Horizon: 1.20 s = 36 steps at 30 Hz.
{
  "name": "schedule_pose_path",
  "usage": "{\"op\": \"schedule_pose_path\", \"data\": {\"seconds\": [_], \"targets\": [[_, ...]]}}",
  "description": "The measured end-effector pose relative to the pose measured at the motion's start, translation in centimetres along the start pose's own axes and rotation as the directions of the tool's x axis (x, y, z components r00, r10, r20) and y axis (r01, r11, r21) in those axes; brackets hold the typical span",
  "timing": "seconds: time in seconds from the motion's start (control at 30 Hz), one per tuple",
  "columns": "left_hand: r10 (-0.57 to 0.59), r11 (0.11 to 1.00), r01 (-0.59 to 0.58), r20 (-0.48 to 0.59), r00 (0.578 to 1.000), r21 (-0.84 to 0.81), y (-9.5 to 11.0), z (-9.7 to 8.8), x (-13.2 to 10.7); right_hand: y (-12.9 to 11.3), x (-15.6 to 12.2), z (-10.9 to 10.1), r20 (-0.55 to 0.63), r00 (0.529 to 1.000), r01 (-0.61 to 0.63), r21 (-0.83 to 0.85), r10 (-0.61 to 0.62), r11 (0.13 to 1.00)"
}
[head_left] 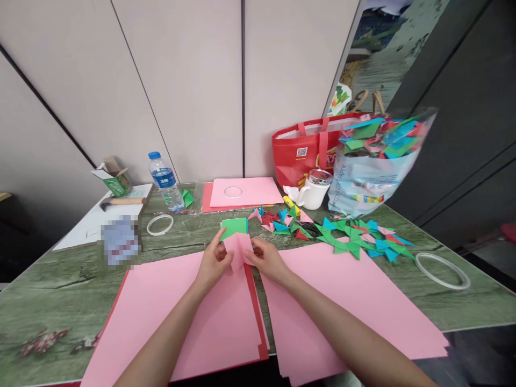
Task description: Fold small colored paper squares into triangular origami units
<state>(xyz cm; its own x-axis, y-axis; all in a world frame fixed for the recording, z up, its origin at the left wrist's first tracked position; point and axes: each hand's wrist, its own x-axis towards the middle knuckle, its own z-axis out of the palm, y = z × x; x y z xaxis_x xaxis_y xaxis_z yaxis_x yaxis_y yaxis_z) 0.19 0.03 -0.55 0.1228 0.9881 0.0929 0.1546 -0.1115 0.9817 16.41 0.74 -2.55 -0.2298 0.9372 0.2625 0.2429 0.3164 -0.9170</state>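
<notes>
Between my two hands is a small pink paper square point(238, 248) with a crease down its middle, raised above the table. My left hand point(213, 263) pinches its left edge, forefinger stretched out toward a stack of green paper squares point(234, 227) just behind. The right edge is gripped by my right hand point(266, 259), thumb and fingers closed. Large pink sheets point(177, 312) with red ones beneath lie under my left forearm. A second pile of pink sheets point(338, 301) spreads under my right forearm.
Folded paper pieces point(282, 220) and a ring of joined pieces point(355, 239) lie behind my right hand. Farther back stand a white mug point(314, 192), a stuffed plastic bag point(366, 172), a red tote bag point(286, 156) and a water bottle point(166, 183). A hammer point(124, 201) rests left.
</notes>
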Motion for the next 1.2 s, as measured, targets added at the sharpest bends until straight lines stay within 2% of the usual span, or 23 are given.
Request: {"op": "schedule_pose_path", "data": {"seconds": [0.13,0.27,0.4,0.47,0.53,0.6,0.67,0.77,0.9,1.0,1.2], "targets": [[-0.05,0.995,0.051,0.015,0.999,-0.082,-0.4,-0.1,0.1,0.2,0.2,-0.2,-0.03,1.0,0.005,-0.004,-0.005,1.0],[-0.11,0.963,0.12,0.056,0.992,-0.24,-0.6,-0.4,0.3,0.2,0.3,-0.4,-0.022,0.993,-0.109,0.157,0.114,0.982],[-0.171,0.927,0.192,0.093,0.981,-0.323,-0.5,-0.7,0.3,0.3,0.7,-0.5,0.065,0.956,-0.285,0.421,0.285,0.861],[-0.192,0.909,0.207,0.08,0.978,-0.363,-0.3,-0.8,0.3,0.4,0.9,-0.8,0.062,0.949,-0.299,0.496,0.31,0.815],[-0.21,0.888,0.212,0.051,0.976,-0.408,0.0,-1.0,0.4,0.4,1.0,-1.2,0.037,0.97,-0.223,0.522,0.239,0.823],[-0.219,0.865,0.212,0.038,0.975,-0.454,0.1,-1.1,0.5,0.4,1.1,-1.7,0.088,0.991,-0.13,0.484,0.099,0.866],[-0.217,0.847,0.218,0.059,0.974,-0.484,0.2,-1.2,0.5,0.2,1.1,-2.1,0.168,0.986,-0.055,0.373,-0.009,0.926],[-0.208,0.841,0.241,0.121,0.971,-0.485,0.1,-1.1,0.4,-0.2,0.9,-2.3,0.231,0.968,0.031,0.283,-0.1,0.959],[-0.216,0.833,0.255,0.136,0.967,-0.491,0.5,-0.8,0.2,-0.2,0.9,-2.1,0.177,0.977,0.067,0.269,-0.118,0.961],[-0.194,0.817,0.22,0.106,0.975,-0.532,1.0,-0.7,0.2,0.2,1.0,-1.8,0.076,0.997,0.008,0.293,-0.032,0.956],[-0.106,0.767,0.207,0.198,0.974,-0.607,1.1,-0.8,0.4,0.2,1.1,-1.3,-0.063,0.993,-0.069,0.38,0.1,0.922]]}}
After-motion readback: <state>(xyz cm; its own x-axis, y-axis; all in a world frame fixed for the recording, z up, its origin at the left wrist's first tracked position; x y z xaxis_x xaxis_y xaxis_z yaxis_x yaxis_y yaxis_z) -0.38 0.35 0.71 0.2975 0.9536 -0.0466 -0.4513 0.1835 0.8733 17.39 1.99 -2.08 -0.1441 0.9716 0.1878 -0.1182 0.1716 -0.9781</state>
